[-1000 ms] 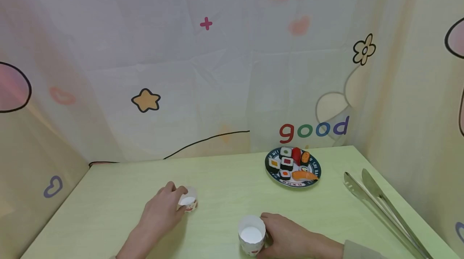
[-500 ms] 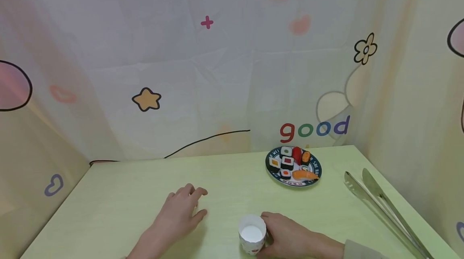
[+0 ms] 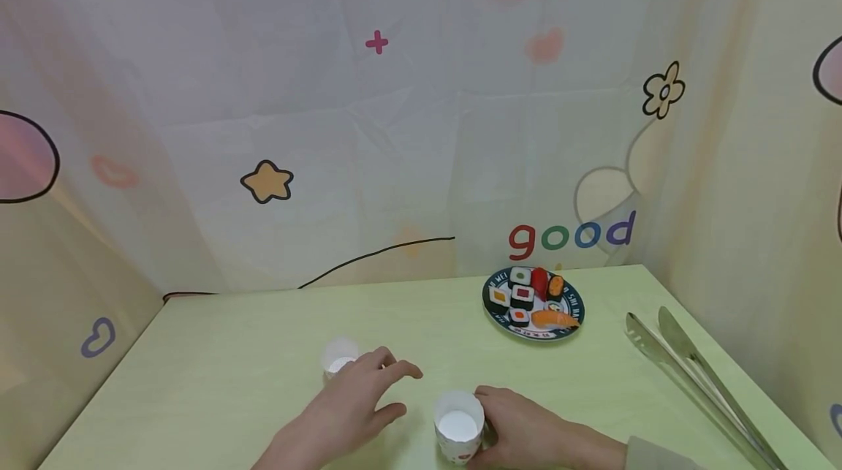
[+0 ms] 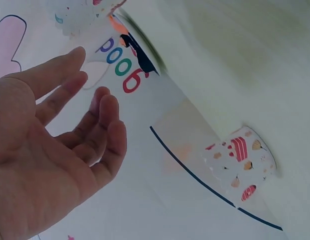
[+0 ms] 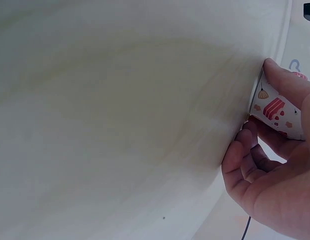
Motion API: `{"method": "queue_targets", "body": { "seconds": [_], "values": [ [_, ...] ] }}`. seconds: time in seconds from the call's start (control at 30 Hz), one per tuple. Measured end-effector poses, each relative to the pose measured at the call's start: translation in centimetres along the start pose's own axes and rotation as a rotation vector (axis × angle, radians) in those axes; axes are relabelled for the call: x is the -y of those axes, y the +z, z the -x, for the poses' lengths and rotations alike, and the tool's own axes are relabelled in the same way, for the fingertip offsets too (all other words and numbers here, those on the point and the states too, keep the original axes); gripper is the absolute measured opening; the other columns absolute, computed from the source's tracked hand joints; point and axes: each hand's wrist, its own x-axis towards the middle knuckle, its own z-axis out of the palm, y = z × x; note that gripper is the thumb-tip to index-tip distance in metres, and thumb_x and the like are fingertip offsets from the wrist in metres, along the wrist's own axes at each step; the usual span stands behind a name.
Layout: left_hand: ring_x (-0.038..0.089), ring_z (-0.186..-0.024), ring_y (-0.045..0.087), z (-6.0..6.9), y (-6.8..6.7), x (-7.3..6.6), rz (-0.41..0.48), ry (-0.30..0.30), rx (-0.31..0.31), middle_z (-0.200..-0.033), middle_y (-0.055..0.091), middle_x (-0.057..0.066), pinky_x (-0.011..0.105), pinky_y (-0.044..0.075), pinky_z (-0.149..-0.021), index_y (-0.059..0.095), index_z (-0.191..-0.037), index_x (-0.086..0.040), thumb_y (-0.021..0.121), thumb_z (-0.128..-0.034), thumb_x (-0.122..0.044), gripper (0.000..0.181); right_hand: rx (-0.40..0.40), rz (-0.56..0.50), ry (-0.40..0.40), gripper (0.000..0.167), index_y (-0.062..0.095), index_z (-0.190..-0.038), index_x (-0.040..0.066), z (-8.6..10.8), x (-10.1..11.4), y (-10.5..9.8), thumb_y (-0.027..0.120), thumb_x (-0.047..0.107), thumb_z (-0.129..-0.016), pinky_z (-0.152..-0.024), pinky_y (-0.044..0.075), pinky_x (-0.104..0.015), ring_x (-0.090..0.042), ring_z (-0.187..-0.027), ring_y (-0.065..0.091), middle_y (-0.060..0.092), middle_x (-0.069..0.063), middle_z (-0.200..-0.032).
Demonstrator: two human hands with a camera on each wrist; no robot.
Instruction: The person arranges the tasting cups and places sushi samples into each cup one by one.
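My right hand (image 3: pixel 526 426) grips a small white paper cup (image 3: pixel 458 430) from its right side. The cup stands upright on the table, mouth up. In the right wrist view, thumb and fingers are around this patterned cup (image 5: pixel 275 107), low by the tabletop. My left hand (image 3: pixel 349 404) hovers between the two cups, fingers spread and loosely bent, holding nothing. Behind it stands a second white paper cup (image 3: pixel 338 355), partly hidden by the hand in the head view. The left wrist view shows that second cup (image 4: pixel 242 162), with its cake-and-shell print, apart from the fingers.
A dark-rimmed plate (image 3: pixel 534 335) bearing several sushi pieces (image 3: pixel 522 297) stands at the back right of the pale green table (image 3: pixel 224 353). Long metal tongs (image 3: pixel 704 389) lie along the right edge. A printed curtain (image 3: pixel 395 148) hangs behind the table and at both sides.
My left hand has let go of the second cup and moved right, towards the cup in my right hand. The second cup stays where it stood. The right hand has kept its grip.
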Motion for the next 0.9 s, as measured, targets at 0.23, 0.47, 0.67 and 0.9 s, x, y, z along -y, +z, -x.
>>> {"method": "queue_targets", "body": {
  "seconds": [0.23, 0.47, 0.67, 0.9],
  "values": [
    [0.012, -0.096, 0.063, -0.7, 0.0, -0.9, 0.123, 0.005, 0.105, -0.103, 0.056, -0.009, 0.024, 0.051, -0.075, 0.058, -0.136, -0.024, 0.081, -0.0904, -0.013, 0.052, 0.0, -0.018, -0.003, 0.045, 0.065, -0.12, 0.021, 0.1, 0.0, 0.0, 0.089, 0.024, -0.082, -0.084, 0.049, -0.03, -0.01, -0.09, 0.056, 0.061, 0.014, -0.104],
    [0.002, -0.078, 0.05, -1.0, 0.5, -1.8, 0.158, 0.042, 0.166, -0.095, 0.051, -0.01, 0.017, 0.046, -0.072, 0.065, -0.128, -0.024, 0.078, -0.0939, -0.019, 0.037, 0.0, -0.018, -0.022, 0.043, 0.065, -0.119, 0.021, 0.2, 0.0, 0.0, 0.088, 0.026, -0.083, -0.083, 0.049, -0.029, -0.009, -0.089, 0.055, 0.061, 0.015, -0.103],
    [0.001, -0.074, 0.048, -1.2, 1.0, -2.2, 0.15, 0.072, 0.182, -0.093, 0.052, -0.01, 0.015, 0.043, -0.071, 0.07, -0.121, -0.024, 0.078, -0.0937, -0.02, 0.029, 0.006, -0.061, -0.036, 0.042, 0.068, -0.121, 0.022, 0.3, -0.1, 0.1, 0.088, 0.025, -0.084, -0.083, 0.049, -0.027, -0.009, -0.089, 0.056, 0.061, 0.013, -0.1],
    [0.001, -0.072, 0.047, -1.5, 1.1, -2.4, 0.105, 0.082, 0.188, -0.09, 0.054, -0.009, 0.014, 0.041, -0.068, 0.073, -0.116, -0.027, 0.078, -0.0938, -0.021, 0.023, 0.014, -0.048, -0.022, 0.043, 0.068, -0.122, 0.024, 0.2, 0.1, -0.1, 0.088, 0.025, -0.084, -0.083, 0.049, -0.028, -0.01, -0.089, 0.056, 0.061, 0.014, -0.101]
  ]
}}
